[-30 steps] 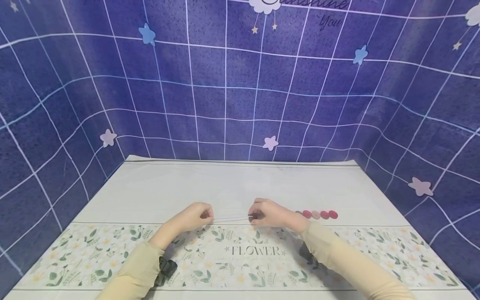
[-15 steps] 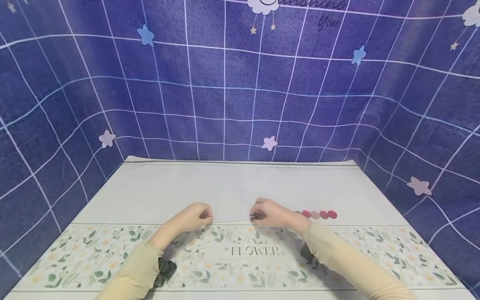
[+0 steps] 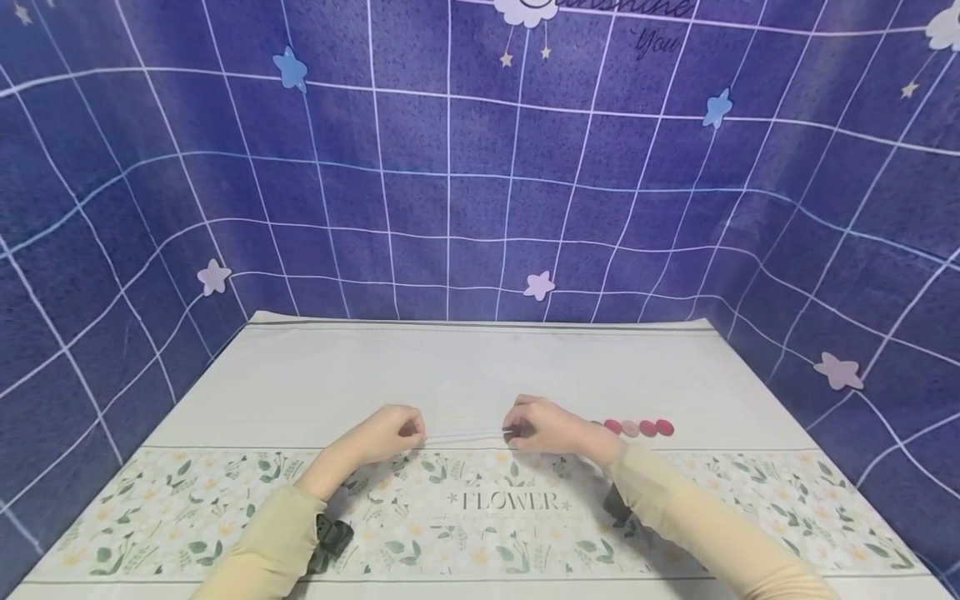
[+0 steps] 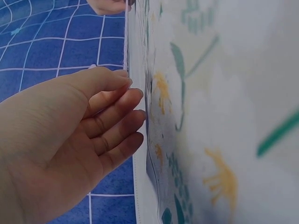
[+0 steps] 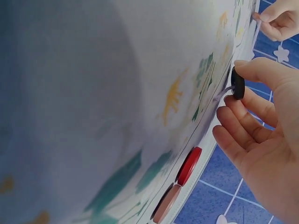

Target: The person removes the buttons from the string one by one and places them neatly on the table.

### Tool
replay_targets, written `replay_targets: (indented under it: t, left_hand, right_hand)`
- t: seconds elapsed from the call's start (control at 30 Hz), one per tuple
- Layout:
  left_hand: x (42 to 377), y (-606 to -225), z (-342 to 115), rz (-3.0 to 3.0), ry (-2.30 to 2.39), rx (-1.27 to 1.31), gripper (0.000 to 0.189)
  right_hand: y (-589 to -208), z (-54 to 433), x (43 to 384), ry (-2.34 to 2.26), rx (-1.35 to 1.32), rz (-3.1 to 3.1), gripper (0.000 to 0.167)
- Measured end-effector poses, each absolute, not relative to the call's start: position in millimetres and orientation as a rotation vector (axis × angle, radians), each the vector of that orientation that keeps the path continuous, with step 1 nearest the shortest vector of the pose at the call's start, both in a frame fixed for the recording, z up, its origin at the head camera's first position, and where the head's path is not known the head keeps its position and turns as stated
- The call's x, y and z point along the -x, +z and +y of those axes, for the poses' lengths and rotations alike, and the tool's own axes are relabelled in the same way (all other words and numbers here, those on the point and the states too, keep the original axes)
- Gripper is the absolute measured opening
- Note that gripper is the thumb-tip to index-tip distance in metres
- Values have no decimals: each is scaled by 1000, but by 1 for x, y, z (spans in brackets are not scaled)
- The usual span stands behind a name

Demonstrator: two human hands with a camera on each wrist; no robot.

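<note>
A thin pale cord [image 3: 465, 436] stretches nearly level between the two hands, just above the tabletop. Its one end is pinched between thumb and forefinger of the left hand [image 3: 388, 433], whose other fingers curl loosely in the left wrist view. At the other side, the right hand [image 3: 543, 427] pinches a black round button [image 5: 238, 84] by its edge. In the right wrist view, a short piece of cord [image 5: 220, 95] comes out at the button's face. Whether it runs through a hole is hard to see.
Right of the right hand lies a row of round buttons: a red one [image 3: 612, 427], a pink one [image 3: 630, 428], more red ones [image 3: 657, 427] and a dark one partly hidden by the wrist. A flowered band crosses the white tablecloth [image 3: 480, 358]. Behind hangs a blue curtain [image 3: 420, 200].
The right hand with the black button has shifted very slightly to the right, away from the left hand. The left hand stays in place, and the row of buttons is unchanged.
</note>
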State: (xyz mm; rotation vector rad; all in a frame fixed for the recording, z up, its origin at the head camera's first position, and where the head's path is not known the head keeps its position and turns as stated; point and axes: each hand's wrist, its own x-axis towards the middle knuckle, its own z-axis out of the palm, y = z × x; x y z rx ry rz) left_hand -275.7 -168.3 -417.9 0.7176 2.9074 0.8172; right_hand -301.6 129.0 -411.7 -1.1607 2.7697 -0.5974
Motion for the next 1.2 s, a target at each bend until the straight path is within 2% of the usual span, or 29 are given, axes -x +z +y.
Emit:
replay_targets:
  t: [0.27,1.2]
  left_hand:
    - [276,-418,-169,2909,814,-730,9]
    - [276,-419,-167,2914,806,-732,9]
  right_hand:
    - [-411,133,302,-610,1218,2758,29]
    - [-412,144,300,-621,1169,2806,29]
